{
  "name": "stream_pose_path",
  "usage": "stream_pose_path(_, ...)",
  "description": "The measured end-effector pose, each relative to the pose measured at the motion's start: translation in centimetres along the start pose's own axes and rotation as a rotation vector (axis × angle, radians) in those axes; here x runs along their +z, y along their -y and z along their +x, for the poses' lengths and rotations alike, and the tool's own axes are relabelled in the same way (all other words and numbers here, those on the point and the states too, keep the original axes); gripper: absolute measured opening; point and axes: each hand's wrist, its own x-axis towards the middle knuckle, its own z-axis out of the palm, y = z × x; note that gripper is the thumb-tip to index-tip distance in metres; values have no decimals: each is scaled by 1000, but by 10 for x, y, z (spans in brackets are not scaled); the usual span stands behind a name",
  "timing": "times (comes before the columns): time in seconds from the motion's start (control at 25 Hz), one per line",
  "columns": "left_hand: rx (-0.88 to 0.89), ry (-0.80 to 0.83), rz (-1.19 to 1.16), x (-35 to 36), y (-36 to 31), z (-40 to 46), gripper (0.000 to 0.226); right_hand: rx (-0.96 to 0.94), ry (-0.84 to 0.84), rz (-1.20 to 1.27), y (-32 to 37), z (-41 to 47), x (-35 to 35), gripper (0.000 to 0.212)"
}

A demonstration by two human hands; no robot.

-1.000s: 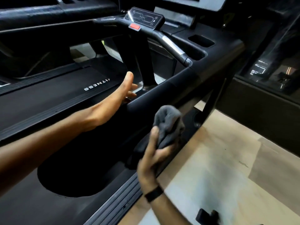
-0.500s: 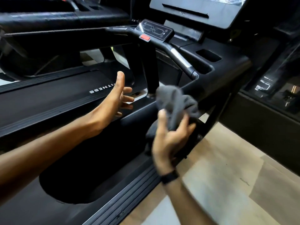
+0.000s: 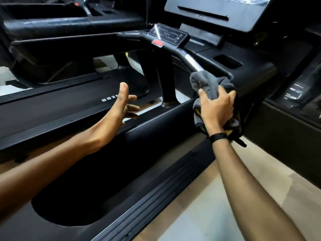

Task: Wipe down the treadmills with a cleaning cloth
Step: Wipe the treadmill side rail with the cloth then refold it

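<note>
Treadmill (image 3: 173,122), black, fills the head view; a second machine (image 3: 73,28) stands behind it on the far side. Grey cleaning cloth (image 3: 208,82) is bunched in the right hand (image 3: 217,108), fingers curled round it, thumb on the near fold. A yellow layer peeks out at the bottom of the wad. Cloth sits against the side handrail (image 3: 166,117) where it rises to meet the console tray (image 3: 257,70), its top just touching the lower end of the chrome grip bar (image 3: 192,62). Black wristband (image 3: 218,137) on the right wrist.

Left hand (image 3: 121,108) holds nothing: palm turned inward, thumb up, fingers loosely spread, hovering over the gap between the handrail and the belt deck of the far machine (image 3: 52,108). Whether it touches the rail I cannot tell.

Red stop button (image 3: 158,43) and small control panel (image 3: 168,36) sit up on the crossbar, big display (image 3: 217,13) above. Pale floor (image 3: 217,197) to the right.

Handling, as a judgement: cloth looks soft, light, floppy, likely to trail loose ends, so a full-palm bunch like this one suits it. Treadmill surfaces are rigid and fixed; smooth plastic and chrome should wipe easily. Panel and red button probably want a light touch.
</note>
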Motion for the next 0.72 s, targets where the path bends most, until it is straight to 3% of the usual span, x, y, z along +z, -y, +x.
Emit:
stream_pose_path(0.12,14,-40,47,14,-1,4,78,-156,-18,58,17,-67,2,39)
stream_pose_path(0.16,58,-24,223,17,3,4,70,-230,-20,88,22,-97,2,38)
stream_pose_path(0.28,269,130,801,24,2,-14,72,-395,29,202,23,-145,-5,45)
stream_pose_path(0.36,290,202,862,17,3,-23,72,-463,49,204,17,-128,-7,46)
stream_pose_path(0.52,360,135,1165,25,5,-17,94,-257,-1,4,4,-35,0,43)
stream_pose_path(0.6,348,133,1150,26,4,-20,89,-115,19,-51,-2,6,3,44)
stream_pose_path(0.72,305,155,1061,23,2,-19,82,-77,47,-40,0,7,5,39)
